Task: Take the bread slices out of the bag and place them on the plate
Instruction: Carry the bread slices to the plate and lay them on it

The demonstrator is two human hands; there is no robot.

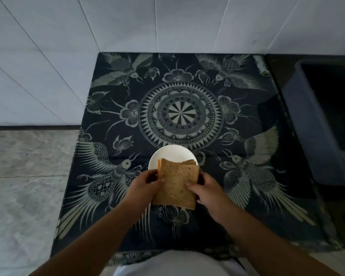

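A stack of brown bread slices point(176, 183) is held between both hands, just above the near part of a white round plate point(171, 154). My left hand point(144, 185) grips the stack's left edge with the thumb on top. On the right edge sits my right hand point(204, 191), fingers resting on the top slice. The stack hides the plate's near half. No bag is in view.
The plate stands on a table covered by a dark cloth point(177, 114) printed with birds and a round medallion. A dark open bin point(325, 120) stands to the right of the table. White tiled walls rise behind and to the left.
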